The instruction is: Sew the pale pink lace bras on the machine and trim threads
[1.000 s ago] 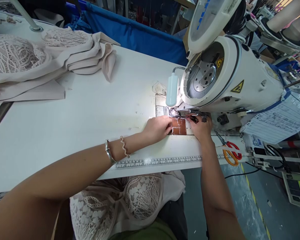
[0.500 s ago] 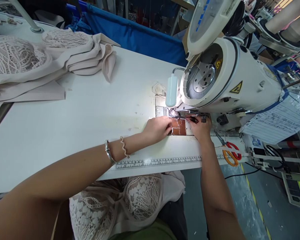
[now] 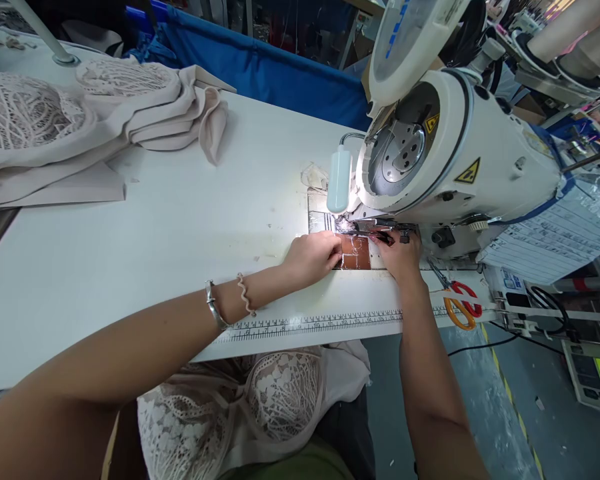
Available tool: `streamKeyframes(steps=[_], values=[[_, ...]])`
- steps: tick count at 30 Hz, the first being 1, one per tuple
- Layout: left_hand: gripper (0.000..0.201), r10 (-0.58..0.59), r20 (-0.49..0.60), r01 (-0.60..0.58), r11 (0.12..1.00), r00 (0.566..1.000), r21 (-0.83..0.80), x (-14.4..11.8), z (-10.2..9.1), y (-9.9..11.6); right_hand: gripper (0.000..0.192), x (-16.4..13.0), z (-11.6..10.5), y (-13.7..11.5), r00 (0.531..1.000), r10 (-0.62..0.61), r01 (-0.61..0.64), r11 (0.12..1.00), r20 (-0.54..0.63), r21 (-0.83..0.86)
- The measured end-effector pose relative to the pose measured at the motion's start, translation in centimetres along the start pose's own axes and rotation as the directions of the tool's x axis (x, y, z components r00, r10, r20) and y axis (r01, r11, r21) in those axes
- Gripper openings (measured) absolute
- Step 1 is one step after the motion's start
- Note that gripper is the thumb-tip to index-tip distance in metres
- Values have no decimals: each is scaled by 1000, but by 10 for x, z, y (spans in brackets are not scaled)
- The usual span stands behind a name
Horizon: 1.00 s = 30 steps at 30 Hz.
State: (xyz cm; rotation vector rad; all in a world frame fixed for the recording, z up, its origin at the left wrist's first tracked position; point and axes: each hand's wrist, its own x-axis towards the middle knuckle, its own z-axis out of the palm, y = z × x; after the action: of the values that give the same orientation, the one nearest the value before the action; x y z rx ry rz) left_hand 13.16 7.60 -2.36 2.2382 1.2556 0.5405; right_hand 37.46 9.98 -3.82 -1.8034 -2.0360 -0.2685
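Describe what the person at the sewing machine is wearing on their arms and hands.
Both arms are bare, with no sleeves or gloves showing. The left hand has two things at its wrist: a plain silver metal bangle and, nearer the hand, a pale wavy band like a coiled hair tie. The right hand and its forearm show no jewellery or watch.

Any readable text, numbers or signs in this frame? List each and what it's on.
Ruler strip on the table edge: printed scale numbers, too small to read.
Sewing machine: two yellow warning triangles, symbols only, no words.
Blue lettering on the machine's top cover: cut off, unreadable.
Printed sheet: text too blurred.
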Motion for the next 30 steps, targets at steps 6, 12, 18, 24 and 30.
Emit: streamKeyframes(steps=[6,12,18,24,30], values=[[14,-6,-10,6,1000,1000,0,-1,1,0,13,3,5,-3,999,33,-35,998,-25,-58],[15,31,-66,-32,999,997,-6,-2,4,-2,15,0,1,-1,1000,24,-24,999,-13,-25],[16,23,-50,-23,1000,998,-15,-1,2,-1,14,2,3,-6,998,65,-65,995,-1,-69],[14,10,-41,-11,1000,999,-19,-1,2,-1,20,-1,0,-3,998,67,-67,997,6,-28],[14,-12,5,12,1000,1000,0,0,-1,1,19,-1,2,-1,999,48,-48,998,-18,-34]])
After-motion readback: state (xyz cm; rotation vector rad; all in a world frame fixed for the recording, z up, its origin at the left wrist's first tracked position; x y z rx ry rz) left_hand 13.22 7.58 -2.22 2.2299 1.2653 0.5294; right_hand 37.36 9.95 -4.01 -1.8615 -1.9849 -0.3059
